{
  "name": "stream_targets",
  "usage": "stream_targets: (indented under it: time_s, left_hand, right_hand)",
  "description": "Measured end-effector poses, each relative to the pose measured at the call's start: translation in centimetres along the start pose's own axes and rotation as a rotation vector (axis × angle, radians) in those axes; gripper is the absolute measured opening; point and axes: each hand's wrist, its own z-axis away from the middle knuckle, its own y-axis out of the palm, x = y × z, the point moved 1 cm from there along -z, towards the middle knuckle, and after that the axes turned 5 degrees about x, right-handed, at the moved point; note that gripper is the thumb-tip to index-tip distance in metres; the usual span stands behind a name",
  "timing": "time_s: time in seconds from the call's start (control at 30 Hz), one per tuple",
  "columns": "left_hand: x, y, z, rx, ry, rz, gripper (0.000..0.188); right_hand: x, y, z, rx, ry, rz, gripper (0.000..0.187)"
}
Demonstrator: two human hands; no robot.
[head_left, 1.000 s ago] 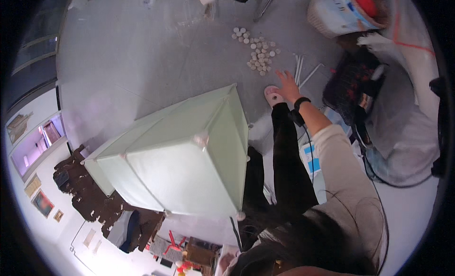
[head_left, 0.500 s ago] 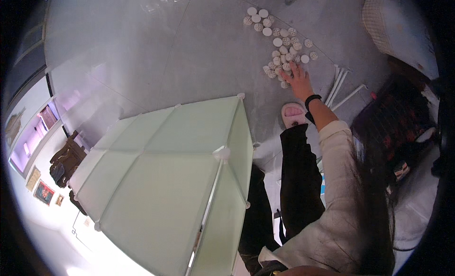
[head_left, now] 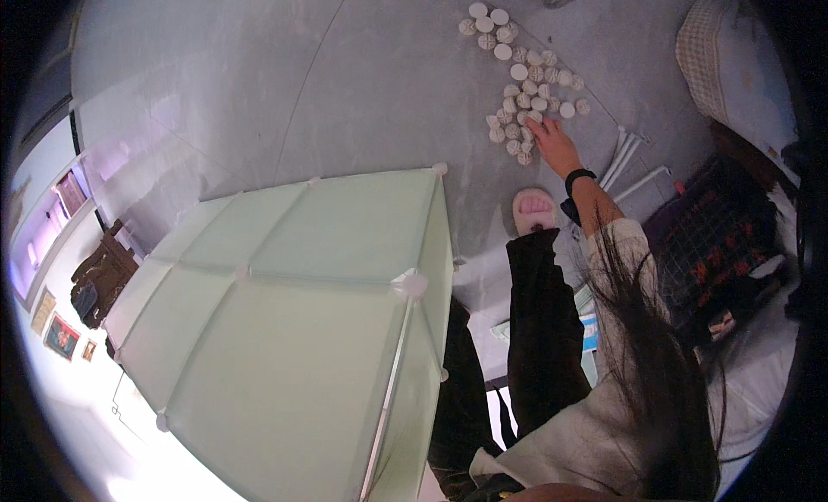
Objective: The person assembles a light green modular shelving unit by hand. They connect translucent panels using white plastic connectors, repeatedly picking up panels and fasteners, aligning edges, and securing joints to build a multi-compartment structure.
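My right hand (head_left: 557, 148) reaches down to a pile of round, off-white plastic connectors (head_left: 515, 106) on the floor. Its fingers are drawn together at one connector (head_left: 535, 116) on the pile's near edge. Some connectors lie with a smooth disc face up, others show ribbed, slotted sides. A large cube storage unit with pale green panels (head_left: 302, 364) fills the left and middle. Matching round connectors, such as a corner connector (head_left: 414, 285), join its panel edges. My left hand is out of sight.
White rods (head_left: 619, 157) lie right of my hand. My slippered foot (head_left: 535, 210) stands between pile and unit. A dark patterned cloth (head_left: 716, 235) is at the right, with a checked fabric edge (head_left: 700, 49) beyond. Long hair hangs over my right sleeve.
My right hand's spread fingers have come together at a connector on the pile. The view has shifted slightly, and more hair hangs across my sleeve.
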Motion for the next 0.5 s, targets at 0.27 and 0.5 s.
stream_targets:
  time_s: [0.27, 0.5]
  left_hand:
    - [5.7, -2.3, 0.8, 0.073, -0.010, 0.051, 0.034]
    - [13.7, -6.1, 0.3, 0.298, 0.105, 0.240, 0.035]
  right_hand:
    - [3.2, -5.1, 3.9, -0.253, 0.151, -0.318, 0.030]
    - [15.2, -21.0, 12.2, -0.317, 0.086, -0.533, 0.027]
